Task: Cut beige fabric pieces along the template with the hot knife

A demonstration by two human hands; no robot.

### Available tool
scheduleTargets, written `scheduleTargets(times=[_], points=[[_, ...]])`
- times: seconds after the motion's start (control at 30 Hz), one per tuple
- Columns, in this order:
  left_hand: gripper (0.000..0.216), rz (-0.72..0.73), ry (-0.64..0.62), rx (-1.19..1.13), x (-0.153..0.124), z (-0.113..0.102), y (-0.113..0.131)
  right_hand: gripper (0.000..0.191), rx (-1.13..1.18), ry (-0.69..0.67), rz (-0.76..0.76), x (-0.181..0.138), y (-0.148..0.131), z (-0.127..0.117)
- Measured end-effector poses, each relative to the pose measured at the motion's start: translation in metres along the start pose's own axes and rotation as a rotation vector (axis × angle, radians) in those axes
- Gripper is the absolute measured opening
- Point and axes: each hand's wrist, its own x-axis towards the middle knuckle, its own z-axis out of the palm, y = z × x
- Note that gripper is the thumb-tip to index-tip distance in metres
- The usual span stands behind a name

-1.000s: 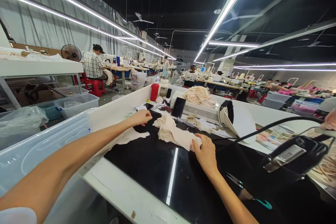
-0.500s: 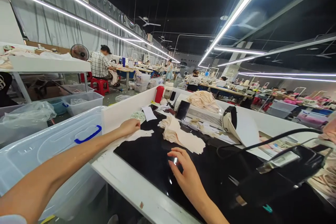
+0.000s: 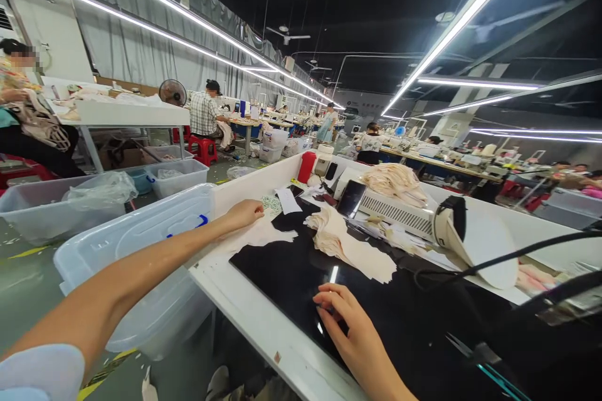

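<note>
My left hand reaches across to the left side of the worktable, its fingers curled down on the edge of a cream fabric piece. That piece lies partly on the white tabletop and partly over the black glossy board. My right hand hovers at the board's front edge, fingers loosely bent and apart, with nothing visible in them. Beyond it a fanned stack of cream fabric pieces rests on the board. A pointed metal tool with teal parts lies blurred to the right.
A white vented machine at the back carries more cream fabric; a phone leans against it. Black cables cross the right side. A lidded clear bin stands beside the table's left edge. Co-workers sit farther off.
The view has swung left, so the scene sits farther right. My left hand has drawn slightly back and more of the cream piece shows. My right hand stays over the board, fingers a little more bent.
</note>
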Motion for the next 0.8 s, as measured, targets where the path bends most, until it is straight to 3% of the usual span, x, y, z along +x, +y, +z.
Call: scheduleTargets(times=[0.2,0.43,0.8], points=[[0.03,-0.086,-0.076,0.039,-0.012,0.003,-0.01,0.026,-0.023,-0.021,-0.046,-0.002,0.015,0.003],[0.032,-0.062,-0.108,-0.046,-0.013,0.018,-0.004,0.025,-0.066,-0.036,-0.049,-0.003,0.013,0.003],[0.027,0.0,0.004,-0.121,-0.014,0.026,-0.005,0.02,-0.091,-0.026,-0.093,-0.001,0.006,0.003]])
